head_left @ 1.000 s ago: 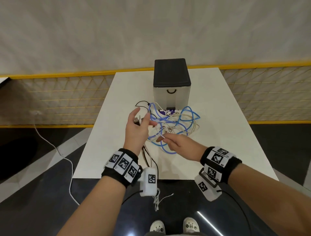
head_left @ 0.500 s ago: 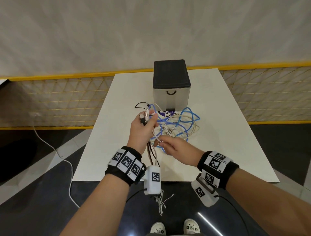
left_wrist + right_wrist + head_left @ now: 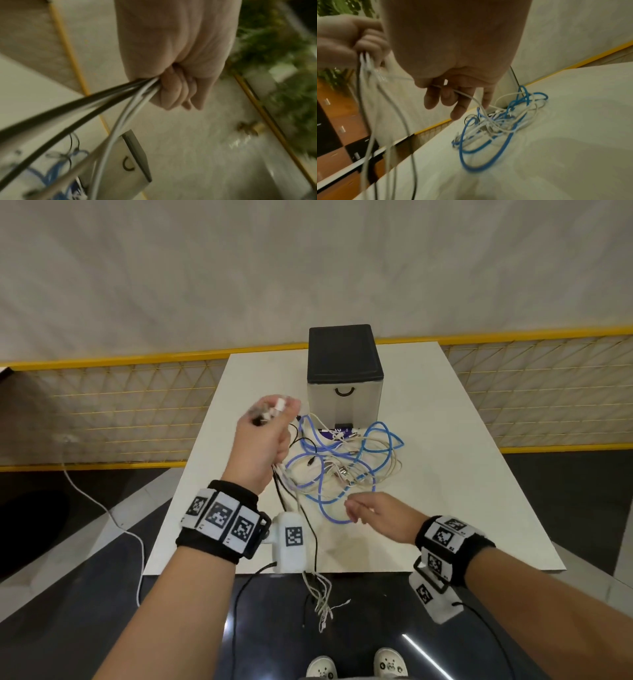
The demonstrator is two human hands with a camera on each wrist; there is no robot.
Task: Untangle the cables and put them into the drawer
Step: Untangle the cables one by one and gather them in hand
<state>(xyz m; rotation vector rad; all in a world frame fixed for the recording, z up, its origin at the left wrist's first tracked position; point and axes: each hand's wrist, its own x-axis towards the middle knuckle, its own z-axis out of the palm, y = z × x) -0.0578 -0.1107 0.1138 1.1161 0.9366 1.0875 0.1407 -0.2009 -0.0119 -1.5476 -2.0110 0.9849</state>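
Up at the left, the left hand [image 3: 262, 436] has its grip clenched round a bunch of black and white cables [image 3: 109, 100]. Mid-table [image 3: 445, 474], the blue-and-white tangle [image 3: 346, 467] lies before the closed drawer [image 3: 344, 398]. Right hand [image 3: 376, 517], fingers loosely spread, a white cable [image 3: 467, 95] crossing them.

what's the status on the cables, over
Left hand grips a bundle of black and white cables, raised. Right hand open over the tangle, white strand across its fingers. Drawer shut.
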